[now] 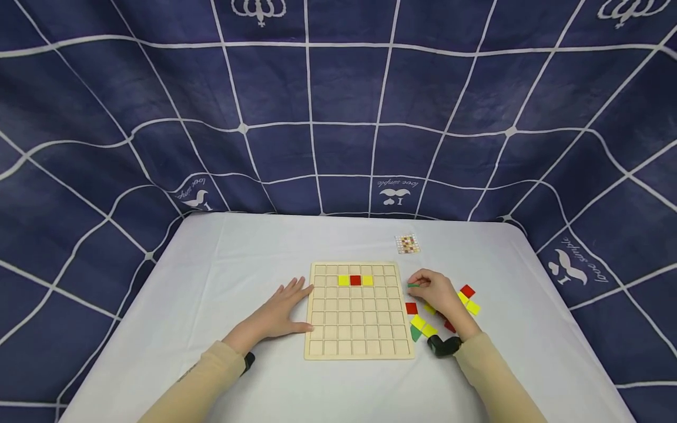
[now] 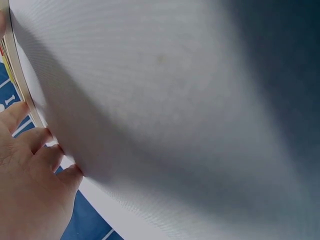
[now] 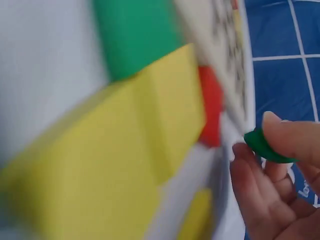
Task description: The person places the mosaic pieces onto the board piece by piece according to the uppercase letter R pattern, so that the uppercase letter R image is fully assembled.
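A square wooden grid board (image 1: 344,329) lies on the white table, with a red tile (image 1: 355,280) between two yellow tiles in its second row from the far side. The left hand (image 1: 277,311) rests flat with fingers spread, thumb and forefinger at the board's left edge. Just off the board's right edge, the right hand (image 1: 433,291) pinches a green tile (image 3: 265,147) between thumb and fingers. Below that hand lie a loose red tile (image 1: 411,308), yellow tiles (image 1: 429,331) and a green piece (image 1: 415,333), some partly hidden by the right hand and wrist.
More red and yellow tiles (image 1: 473,307) lie right of the right wrist. A small card with a coloured grid pattern (image 1: 407,244) lies beyond the board. Dark blue checked cloth (image 1: 344,147) hangs behind and beside the white table (image 1: 254,247).
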The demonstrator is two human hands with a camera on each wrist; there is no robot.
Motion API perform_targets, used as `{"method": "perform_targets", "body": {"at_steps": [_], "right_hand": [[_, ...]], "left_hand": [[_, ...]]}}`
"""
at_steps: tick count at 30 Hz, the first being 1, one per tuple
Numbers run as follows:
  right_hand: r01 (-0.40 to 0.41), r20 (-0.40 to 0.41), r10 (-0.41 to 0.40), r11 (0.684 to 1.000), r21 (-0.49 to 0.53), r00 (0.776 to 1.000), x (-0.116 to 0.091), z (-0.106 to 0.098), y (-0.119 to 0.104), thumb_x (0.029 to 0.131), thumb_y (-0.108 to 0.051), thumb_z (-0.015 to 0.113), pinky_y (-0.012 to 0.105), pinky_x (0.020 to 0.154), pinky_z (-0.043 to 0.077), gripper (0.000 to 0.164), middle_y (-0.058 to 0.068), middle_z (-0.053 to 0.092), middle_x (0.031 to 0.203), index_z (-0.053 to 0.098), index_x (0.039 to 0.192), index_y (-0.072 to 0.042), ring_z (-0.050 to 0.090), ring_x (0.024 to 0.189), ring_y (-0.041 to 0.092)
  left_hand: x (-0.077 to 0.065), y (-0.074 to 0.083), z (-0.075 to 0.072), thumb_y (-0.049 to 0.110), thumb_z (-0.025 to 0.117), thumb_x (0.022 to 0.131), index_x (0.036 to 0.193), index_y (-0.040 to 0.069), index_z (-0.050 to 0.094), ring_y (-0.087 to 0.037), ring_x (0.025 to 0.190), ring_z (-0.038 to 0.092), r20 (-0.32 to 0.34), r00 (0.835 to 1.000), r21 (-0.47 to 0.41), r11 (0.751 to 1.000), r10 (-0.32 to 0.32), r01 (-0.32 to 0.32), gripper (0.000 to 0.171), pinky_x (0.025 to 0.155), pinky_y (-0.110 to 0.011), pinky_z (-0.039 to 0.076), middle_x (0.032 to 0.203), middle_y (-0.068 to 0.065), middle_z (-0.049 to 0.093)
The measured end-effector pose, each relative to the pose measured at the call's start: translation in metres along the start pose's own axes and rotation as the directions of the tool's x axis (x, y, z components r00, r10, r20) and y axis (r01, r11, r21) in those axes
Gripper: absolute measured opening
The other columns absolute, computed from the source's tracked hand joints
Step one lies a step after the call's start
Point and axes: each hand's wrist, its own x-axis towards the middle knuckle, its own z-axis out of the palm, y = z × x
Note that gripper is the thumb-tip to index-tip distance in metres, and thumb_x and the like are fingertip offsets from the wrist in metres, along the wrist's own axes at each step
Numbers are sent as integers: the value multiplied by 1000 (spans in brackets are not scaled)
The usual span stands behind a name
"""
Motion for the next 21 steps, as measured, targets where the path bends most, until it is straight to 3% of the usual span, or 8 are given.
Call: {"method": "perform_targets", "body": {"at_steps": [8,21], "right_hand": [[-25,15,23,983,183,1000,13,9,-23,86,-13,75,25,69,55,24,7,67,92,68,108,-4,62,77,12],[27,-1,-27,996,89,1000,24,38,-38,89,-17,73,26,70,54,10,5,76,94,75,98,-13,67,79,14]], "left_hand": [[0,-1,-2,56,77,77,154,15,34,-31,154,11,14,1000,9,1000,-1,1,97,125,-51,12,165,-13,17],[1,-2,-3,56,77,78,155,16,33,-31,154,9,26,1000,13,1000,-3,3,98,126,-50,11,165,-12,16]]}}
